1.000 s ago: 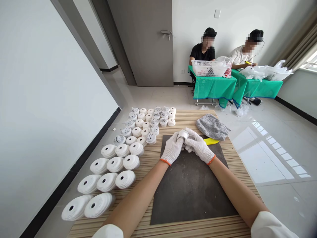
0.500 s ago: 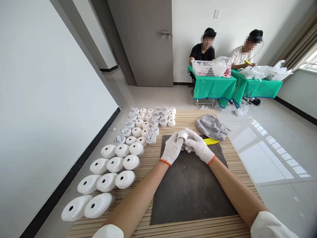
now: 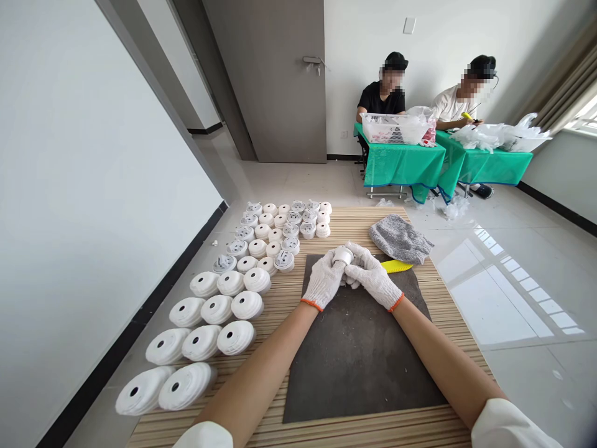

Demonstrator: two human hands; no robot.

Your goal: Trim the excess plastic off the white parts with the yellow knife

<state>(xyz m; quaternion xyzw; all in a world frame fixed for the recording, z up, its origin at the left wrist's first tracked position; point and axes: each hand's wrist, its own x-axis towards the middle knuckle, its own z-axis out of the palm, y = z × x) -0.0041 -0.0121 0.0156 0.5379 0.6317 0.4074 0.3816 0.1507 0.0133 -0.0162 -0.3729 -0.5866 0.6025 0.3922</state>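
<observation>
Between my two gloved hands is a small white round part with a raised rim, held above the far end of a dark mat. My left hand is closed around its left side, the thumb against the front. On the other side my right hand grips it with bent fingers. The lower side of the part is hidden by the gloves. Just right of my right hand lies a yellow tool, probably a knife handle, partly covered by a grey cloth.
Rows of white round housings, many with a dark centre hole, stand on the left of the striped table. Farther back are similar units with grey tops. Two people sit at green-covered tables bearing a white basket and plastic bags.
The white part has tilted slightly and moved a little in my hands, and my right-hand fingers have shifted slightly on it. The things on the table stay in place.
</observation>
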